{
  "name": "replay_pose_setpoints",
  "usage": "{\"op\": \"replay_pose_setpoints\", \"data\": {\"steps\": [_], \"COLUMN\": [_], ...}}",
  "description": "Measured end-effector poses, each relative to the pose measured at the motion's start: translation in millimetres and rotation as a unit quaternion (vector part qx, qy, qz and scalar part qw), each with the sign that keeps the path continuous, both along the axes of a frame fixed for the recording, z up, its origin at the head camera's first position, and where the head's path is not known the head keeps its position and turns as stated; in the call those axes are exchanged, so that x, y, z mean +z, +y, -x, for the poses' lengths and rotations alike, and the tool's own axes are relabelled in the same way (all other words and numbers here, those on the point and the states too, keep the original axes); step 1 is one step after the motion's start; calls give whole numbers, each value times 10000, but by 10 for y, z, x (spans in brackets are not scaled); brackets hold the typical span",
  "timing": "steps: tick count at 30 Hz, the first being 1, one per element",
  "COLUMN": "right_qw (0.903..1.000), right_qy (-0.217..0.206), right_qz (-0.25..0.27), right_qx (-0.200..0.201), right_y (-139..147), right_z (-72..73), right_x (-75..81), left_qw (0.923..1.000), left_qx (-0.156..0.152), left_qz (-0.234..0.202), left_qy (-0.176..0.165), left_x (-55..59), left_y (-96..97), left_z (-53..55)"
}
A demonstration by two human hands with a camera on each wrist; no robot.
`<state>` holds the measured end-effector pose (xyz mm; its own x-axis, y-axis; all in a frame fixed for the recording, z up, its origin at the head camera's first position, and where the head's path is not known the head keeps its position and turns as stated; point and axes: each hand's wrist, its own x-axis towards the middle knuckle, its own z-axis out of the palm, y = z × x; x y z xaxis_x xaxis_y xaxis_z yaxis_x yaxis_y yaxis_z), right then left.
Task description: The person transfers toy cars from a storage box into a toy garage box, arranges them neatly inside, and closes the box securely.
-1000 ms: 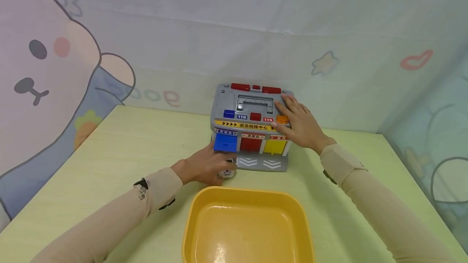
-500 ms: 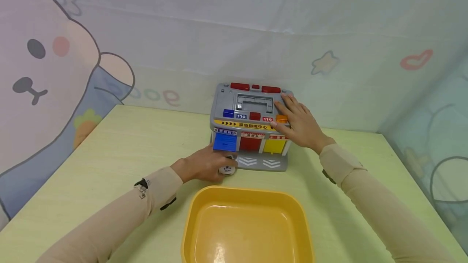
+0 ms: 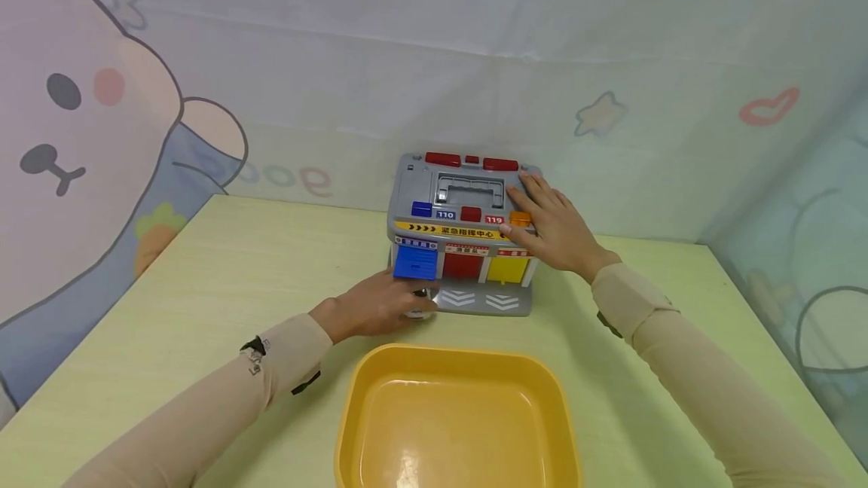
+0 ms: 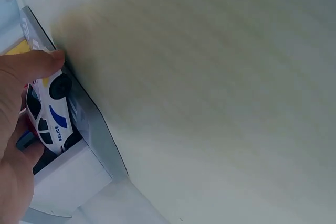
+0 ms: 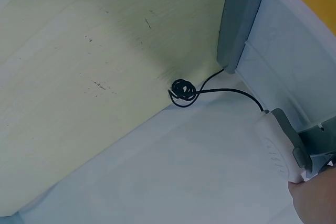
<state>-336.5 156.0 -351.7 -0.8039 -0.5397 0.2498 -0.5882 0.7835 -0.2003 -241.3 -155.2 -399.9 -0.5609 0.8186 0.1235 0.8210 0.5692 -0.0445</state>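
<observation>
A white toy police car (image 4: 55,116) is gripped by my left hand (image 3: 378,306), its thumb at one end in the left wrist view. The car's other end is inside a doorway of the grey toy garage (image 3: 411,187). Above the car, the blue door (image 3: 416,263) is swung up and outward; the red door (image 3: 461,266) and yellow door (image 3: 507,270) hang down. In the head view the fingers cover most of the car. My right hand (image 3: 559,236) rests on the right part of the garage roof, fingers extended, near the orange button (image 3: 520,218).
A yellow tray (image 3: 450,353) stands in front of the garage on the pale table (image 3: 271,254). Behind is a printed cloth (image 3: 434,81). A coiled black cord (image 5: 184,89) lies beside the garage at the table's back edge, leading to a white slotted piece (image 5: 276,148).
My left hand has pushed the police car a little farther into the blue-door opening, so less of it shows. The right hand stays on the roof.
</observation>
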Motion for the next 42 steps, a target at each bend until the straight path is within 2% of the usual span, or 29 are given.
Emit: {"op": "replay_pose_setpoints", "data": {"steps": [4, 11, 16, 20, 25, 34, 42], "right_qw": [10000, 10000, 9999, 9999, 9999, 9999, 9998], "right_qy": [-17, 12, 34, 20, 36, 64, 87], "right_qz": [9, 52, 102, 110, 150, 143, 155], "right_qx": [-8, -21, -26, -12, 11, 25, -2], "right_y": [-4, 1, -1, -8, -15, 7, 40], "right_z": [-5, 2, 8, 6, -11, 6, 6], "right_x": [2, -9, -21, -31, -14, -33, -61], "left_qw": [9996, 9987, 9973, 9971, 9968, 9963, 9932], "left_qx": [-70, -110, 63, 239, 285, 170, 257], "left_qz": [-36, -18, 166, 205, 144, 37, 357], "left_qy": [280, 505, 718, 700, 737, 847, 1077], "left_x": [-17, -35, -30, -39, -42, -98, -112], "left_y": [-17, -19, -22, -49, -64, -50, -16], "left_z": [-15, -20, -9, -13, -24, -9, -23]}}
